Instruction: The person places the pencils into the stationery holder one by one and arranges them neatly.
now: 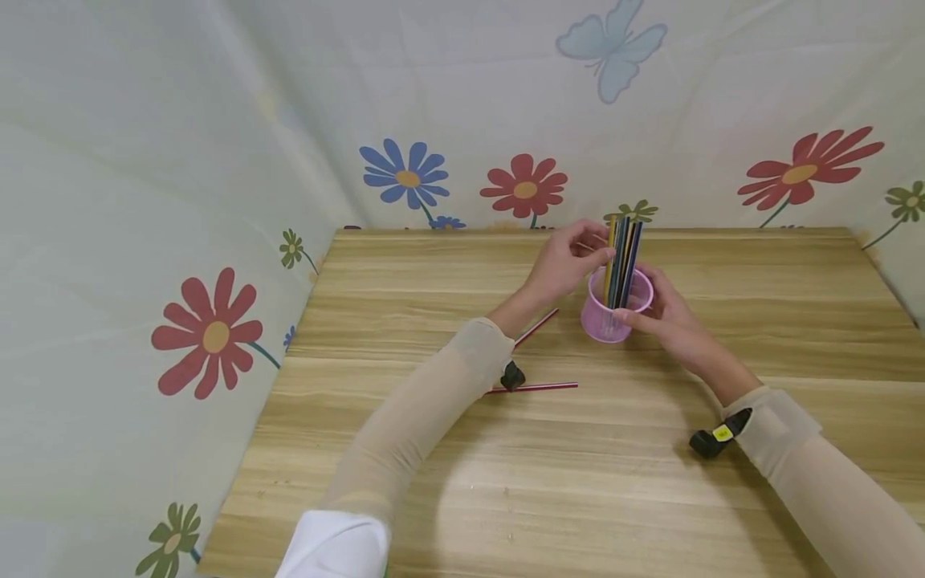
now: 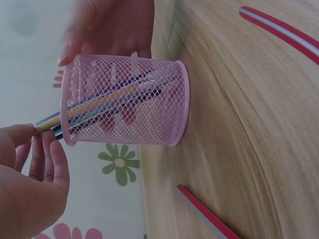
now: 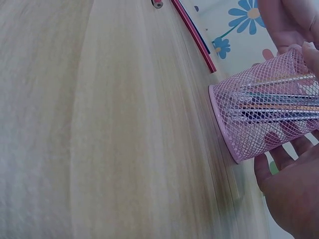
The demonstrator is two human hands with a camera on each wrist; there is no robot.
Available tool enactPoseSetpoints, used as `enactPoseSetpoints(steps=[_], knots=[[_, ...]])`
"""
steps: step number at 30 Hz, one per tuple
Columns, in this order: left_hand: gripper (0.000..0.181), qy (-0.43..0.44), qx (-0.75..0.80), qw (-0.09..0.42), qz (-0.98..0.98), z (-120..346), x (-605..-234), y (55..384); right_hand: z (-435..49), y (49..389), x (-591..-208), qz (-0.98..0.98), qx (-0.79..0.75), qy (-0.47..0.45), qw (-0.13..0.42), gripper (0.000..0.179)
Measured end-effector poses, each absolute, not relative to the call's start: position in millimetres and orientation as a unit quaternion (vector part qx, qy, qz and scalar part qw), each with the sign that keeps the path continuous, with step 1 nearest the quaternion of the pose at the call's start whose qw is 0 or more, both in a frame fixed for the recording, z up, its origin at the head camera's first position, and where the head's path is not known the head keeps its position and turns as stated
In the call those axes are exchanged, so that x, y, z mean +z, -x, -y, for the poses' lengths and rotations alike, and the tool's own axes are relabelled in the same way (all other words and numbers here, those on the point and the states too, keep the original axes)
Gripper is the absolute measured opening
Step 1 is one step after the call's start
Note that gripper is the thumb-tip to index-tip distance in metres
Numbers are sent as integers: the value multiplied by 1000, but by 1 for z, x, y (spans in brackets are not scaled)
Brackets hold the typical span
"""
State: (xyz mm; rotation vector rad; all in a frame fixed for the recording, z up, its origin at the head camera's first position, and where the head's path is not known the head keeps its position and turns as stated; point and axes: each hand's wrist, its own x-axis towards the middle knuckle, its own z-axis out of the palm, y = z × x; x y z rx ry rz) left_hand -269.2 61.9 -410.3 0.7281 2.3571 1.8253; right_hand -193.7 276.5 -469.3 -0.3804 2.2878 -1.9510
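A pink mesh pen holder has several pencils standing in it, their dark and yellow ends above the rim. My right hand grips the holder from the right, thumb at the near side and fingers behind the mesh. At the rim, my left hand pinches pencil ends between thumb and fingers, as the left wrist view shows; how many it holds, I cannot tell. Through the mesh in the right wrist view, the pencils' lower parts show. Whether the holder's base touches the table is unclear.
Two red striped pencils lie on the wooden table: one slanting, one nearly level, both partly behind the left forearm. A flowered cloth wall rises behind the table's far edge. Each wrist wears a small black camera.
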Motion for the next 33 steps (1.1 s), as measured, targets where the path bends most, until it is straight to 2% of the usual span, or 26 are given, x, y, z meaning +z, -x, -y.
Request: enactPoseSetpoints(steps=[6,33], knots=[[26,-213,594,40,-775,-62,-413,274,-277,193,-470,-752,-645,127,57,77],[28,-211,579,38,-787,-69,-423,282,-278,194,-469,-754,-642,131,58,77]])
